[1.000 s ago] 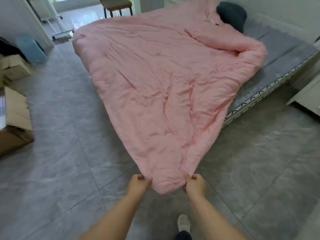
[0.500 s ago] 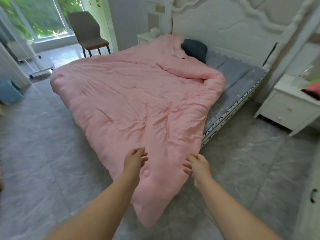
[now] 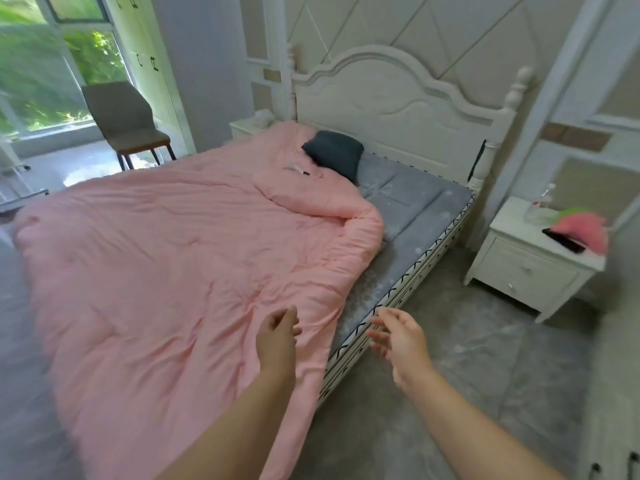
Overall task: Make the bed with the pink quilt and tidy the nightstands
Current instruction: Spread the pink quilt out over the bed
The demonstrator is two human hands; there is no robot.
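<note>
Bedroom, head view. Pink quilt [image 3: 180, 271]: spread crumpled over most of the bed, its near corner hanging over the foot toward the floor, its right edge rolled back in a thick fold partway across, leaving a strip of grey mattress [image 3: 412, 206] bare on the right side. Dark pillow [image 3: 334, 154]: lies at the head of the bed, against the white headboard [image 3: 398, 98], partly on the quilt's top edge. A small white and dark item sits on the quilt just left of the pillow; too small to tell what it is. Left hand [image 3: 277, 337]: held over the quilt near its lower right edge, fingers loosely curled, gripping nothing. Right hand [image 3: 401, 341]: held apart from the left, over the bed's corner and the floor, fingers spread and relaxed, gripping nothing. 2 nightstands: right nightstand [image 3: 526, 268], white, carrying a pink cloth [image 3: 581, 226], a dark flat item beneath it and a clear bottle [image 3: 536, 209]; far nightstand [image 3: 244, 128], white, beyond the quilt, with a pale object on top. Brown chair [image 3: 124, 123]: stands by the window at left. Floor: grey tile.
</note>
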